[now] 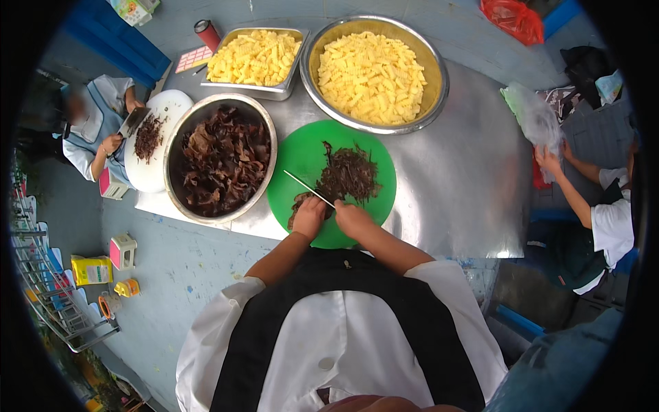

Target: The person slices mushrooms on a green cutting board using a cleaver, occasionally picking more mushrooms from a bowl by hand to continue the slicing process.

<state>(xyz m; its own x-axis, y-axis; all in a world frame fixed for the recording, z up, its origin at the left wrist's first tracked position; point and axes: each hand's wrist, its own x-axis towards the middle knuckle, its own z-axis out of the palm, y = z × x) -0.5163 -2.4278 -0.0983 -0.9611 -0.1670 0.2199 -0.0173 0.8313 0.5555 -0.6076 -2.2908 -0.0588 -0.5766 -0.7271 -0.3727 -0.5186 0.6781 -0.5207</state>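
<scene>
My right hand (351, 217) is closed around the handle of a kitchen knife (310, 188), seen nearly edge-on over a round green cutting board (293, 147). My left hand (310, 216) presses on a small pile of dark brown wood ear fungus (298, 201), just left of the blade. Beyond the knife lies a heap of shredded fungus (350, 172). At the board's left stands a steel bowl (170, 172) with large pieces of the same fungus. The knife's handle is hidden in my hand.
A large steel bowl (444, 77) and a rectangular steel pan (278, 92) hold crinkle-cut yellow pieces. A co-worker (95, 123) chops fungus with a cleaver (134, 121) on a white board (177, 103) at the left. Another person (582, 201) handles a plastic bag (540, 118) off the table's right side.
</scene>
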